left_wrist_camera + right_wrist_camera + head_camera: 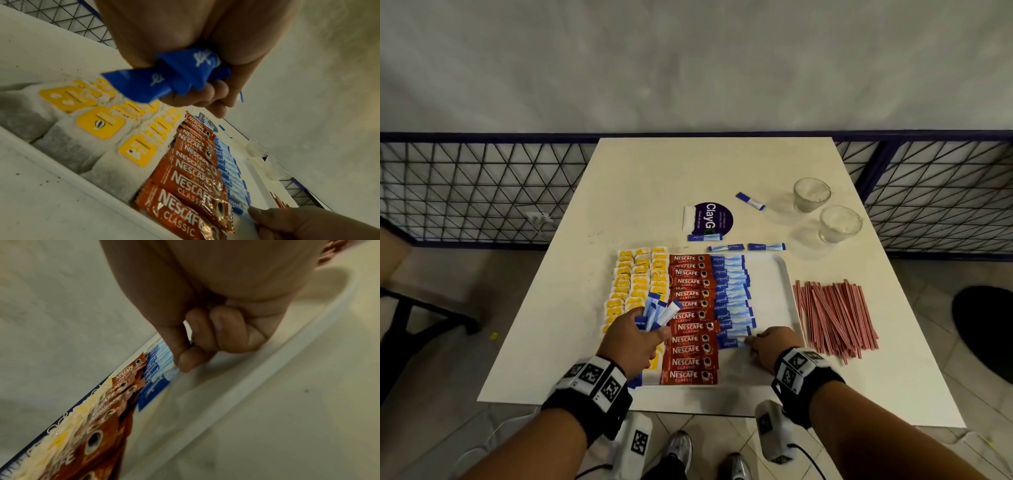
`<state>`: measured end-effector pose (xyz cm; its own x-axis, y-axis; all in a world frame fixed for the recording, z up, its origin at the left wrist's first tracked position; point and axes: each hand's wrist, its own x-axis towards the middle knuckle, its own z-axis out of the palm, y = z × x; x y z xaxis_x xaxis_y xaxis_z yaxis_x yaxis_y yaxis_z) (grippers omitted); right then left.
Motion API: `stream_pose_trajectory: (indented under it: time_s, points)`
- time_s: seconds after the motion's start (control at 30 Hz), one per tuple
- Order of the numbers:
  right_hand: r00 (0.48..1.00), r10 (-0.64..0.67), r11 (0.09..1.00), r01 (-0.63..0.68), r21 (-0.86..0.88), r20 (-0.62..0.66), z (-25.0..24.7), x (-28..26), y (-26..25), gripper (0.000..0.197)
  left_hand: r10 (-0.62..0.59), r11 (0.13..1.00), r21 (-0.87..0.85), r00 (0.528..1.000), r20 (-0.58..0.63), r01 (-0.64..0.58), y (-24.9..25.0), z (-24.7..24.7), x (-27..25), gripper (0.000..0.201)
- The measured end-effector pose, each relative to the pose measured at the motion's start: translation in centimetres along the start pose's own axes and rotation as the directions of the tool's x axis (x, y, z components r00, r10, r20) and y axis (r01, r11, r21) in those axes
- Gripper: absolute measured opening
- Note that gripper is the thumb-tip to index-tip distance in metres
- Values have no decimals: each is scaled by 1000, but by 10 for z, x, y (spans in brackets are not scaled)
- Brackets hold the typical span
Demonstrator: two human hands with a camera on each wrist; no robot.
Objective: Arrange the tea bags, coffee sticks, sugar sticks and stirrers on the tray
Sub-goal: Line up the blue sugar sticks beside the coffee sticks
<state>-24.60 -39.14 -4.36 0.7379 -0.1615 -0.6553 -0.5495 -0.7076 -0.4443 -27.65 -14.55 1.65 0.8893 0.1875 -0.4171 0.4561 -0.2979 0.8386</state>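
Note:
On the white tray (770, 284) lie rows of yellow-tagged tea bags (633, 277) at the left, red coffee sticks (690, 305) in the middle, and a column of blue sugar sticks (732, 294). The tray's right part is bare. My left hand (637, 335) hovers over the tea bags and grips a bundle of sugar sticks (657, 313), whose blue ends (170, 78) poke from the fist. My right hand (770, 346) pinches the right end of the nearest sugar stick (731, 342) in the column, which lies flat on the tray (156, 389). A pile of red-striped stirrers (835, 318) lies on the table right of the tray.
Loose sugar sticks (726, 247) lie on the table just beyond the tray, and another (750, 201) sits farther back. Two glass cups (811, 193) stand at the back right. A purple round sticker (714, 217) is behind the tray. A wire fence (482, 192) runs behind the table.

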Motion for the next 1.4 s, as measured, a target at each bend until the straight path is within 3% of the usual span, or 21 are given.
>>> stream_pose_trajectory:
  time_s: [0.13,0.23,0.33,0.4,0.53,0.6,0.67,0.73,0.83,0.97,1.17,1.4]
  points:
    - [1000,24,998,-23,-63,12,1,-6,-6,26,-2,1000,16,1000,1,2,-1,0,2,21]
    - [999,34,993,-33,-117,4,1,-10,-11,37,0,1000,12,1000,8,-1,1,0,3,23]
    - [999,-21,956,28,-294,27,-2,-14,-12,41,11,999,31,1000,12,-11,1,0,5,24]
    - [1000,-24,949,28,-314,16,-2,-15,-12,41,11,999,30,1000,12,-12,1,0,6,25]
    - [985,-123,959,87,-270,-121,-10,-18,-6,43,11,999,35,1000,15,-12,2,-1,4,23]
    - [928,-335,915,278,-292,-165,-12,-19,-6,26,9,999,33,1000,19,-10,2,-1,5,25]
    - [834,-548,794,495,-352,-64,-9,-18,-10,15,2,1000,31,1000,19,-2,1,0,5,29]
    - [766,-640,674,594,-439,54,0,-11,-15,20,-3,1000,24,1000,20,2,1,0,6,31]
    - [761,-637,587,582,-562,123,7,-5,-20,26,1,1000,21,1000,21,-2,2,0,7,30]
    - [745,-655,540,577,-612,125,8,-6,-20,29,-3,1000,26,1000,15,3,0,-2,8,30]
    - [778,-617,545,528,-651,115,8,-3,-16,33,-14,1000,14,1000,24,14,1,1,13,33]
    - [782,-610,551,534,-641,127,7,-4,-17,34,5,1000,26,999,31,-6,4,4,14,28]
